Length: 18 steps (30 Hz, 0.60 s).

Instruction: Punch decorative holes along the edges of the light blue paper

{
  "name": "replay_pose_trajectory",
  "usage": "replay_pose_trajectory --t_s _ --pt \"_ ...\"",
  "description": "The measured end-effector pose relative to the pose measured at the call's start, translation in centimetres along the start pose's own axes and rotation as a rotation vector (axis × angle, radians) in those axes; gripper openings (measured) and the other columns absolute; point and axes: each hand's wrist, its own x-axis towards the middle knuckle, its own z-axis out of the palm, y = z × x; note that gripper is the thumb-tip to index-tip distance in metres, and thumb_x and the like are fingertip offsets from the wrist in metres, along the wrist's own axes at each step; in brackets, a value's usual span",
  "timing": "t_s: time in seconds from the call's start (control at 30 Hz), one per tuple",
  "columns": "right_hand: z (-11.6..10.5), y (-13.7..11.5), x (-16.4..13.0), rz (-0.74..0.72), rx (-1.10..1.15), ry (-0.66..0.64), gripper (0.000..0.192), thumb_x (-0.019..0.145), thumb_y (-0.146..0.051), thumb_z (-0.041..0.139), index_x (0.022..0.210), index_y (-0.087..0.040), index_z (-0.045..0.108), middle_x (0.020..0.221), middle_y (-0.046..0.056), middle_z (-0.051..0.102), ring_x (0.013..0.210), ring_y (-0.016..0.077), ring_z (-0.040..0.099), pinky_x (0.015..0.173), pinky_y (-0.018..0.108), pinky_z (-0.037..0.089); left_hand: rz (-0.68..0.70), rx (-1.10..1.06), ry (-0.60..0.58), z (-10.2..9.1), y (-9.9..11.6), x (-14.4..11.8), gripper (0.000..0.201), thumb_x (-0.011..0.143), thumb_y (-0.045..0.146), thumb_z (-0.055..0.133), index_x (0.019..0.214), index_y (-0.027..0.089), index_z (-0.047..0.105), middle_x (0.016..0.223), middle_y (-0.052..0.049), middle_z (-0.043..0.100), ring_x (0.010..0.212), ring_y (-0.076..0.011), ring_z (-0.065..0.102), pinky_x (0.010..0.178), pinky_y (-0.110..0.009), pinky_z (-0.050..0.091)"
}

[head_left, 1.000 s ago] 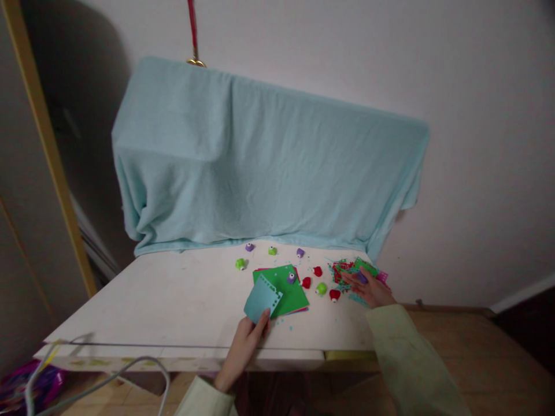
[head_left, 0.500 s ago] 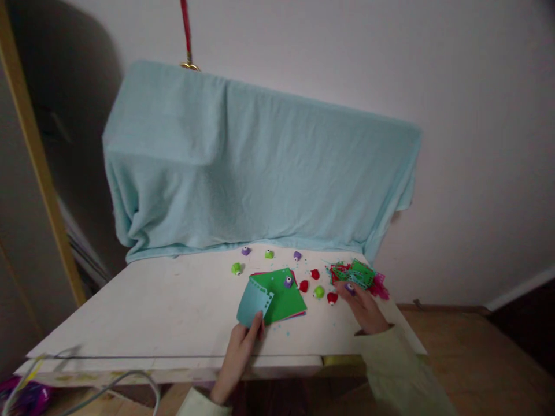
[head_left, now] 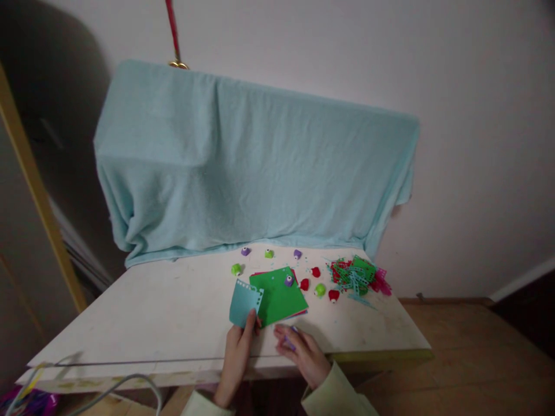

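Observation:
In my left hand is a light blue sheet of paper, pinched near its lower right corner. Punched holes run along its top and right edges. My right hand, close by at the table's front, is closed around a small purple craft punch, mostly hidden by the fingers. Beyond both hands lies a stack of coloured paper, green on top, with another purple punch on it. Red punches and green punches stand to its right.
A tangle of cut paper strips lies at the right of the white table. More small punches stand toward the back. A light blue cloth hangs behind. A grey cable loops at the front left.
My right hand has moved from the paper strips toward my left hand, carrying the purple craft punch. Some blue strips now lie in front of the pile. The held paper has shifted slightly left.

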Motion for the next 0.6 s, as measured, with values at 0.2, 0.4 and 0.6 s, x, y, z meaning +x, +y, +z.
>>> replay_pose_trajectory --t_s 0.2,0.4,0.6 --pt "-8.1 -4.4 -0.8 -0.288 -0.453 0.566 0.05 0.067 -0.062 0.061 0.085 -0.017 0.07 0.093 0.008 0.069 0.104 0.0293 0.055 0.096 0.039 0.039 -0.015 0.003 -0.024 0.1 -0.6 0.1 0.048 0.086 0.055 0.04 0.065 0.016 0.058 0.059 0.0 0.057 0.063 -0.0185 0.053 0.064 -0.026 0.037" --pt "-5.2 -2.8 -1.6 -0.079 -0.156 0.135 0.058 0.074 -0.06 0.058 0.105 -0.011 0.065 0.113 0.016 0.062 0.105 0.0308 0.057 0.092 0.043 0.044 0.003 0.011 -0.003 0.3 -0.4 0.1 0.046 0.084 0.055 0.042 0.065 0.016 0.057 0.061 0.0 0.057 0.064 -0.0184 0.052 0.063 -0.025 0.036" --pt "-2.8 -1.0 -0.7 0.01 -0.078 0.049 0.056 0.071 -0.061 0.06 0.097 -0.011 0.066 0.104 0.016 0.065 0.103 0.0306 0.059 0.086 0.042 0.048 0.011 0.047 -0.023 0.2 0.0 -0.1 0.047 0.085 0.055 0.041 0.065 0.016 0.058 0.06 0.0 0.057 0.064 -0.0183 0.052 0.063 -0.025 0.036"
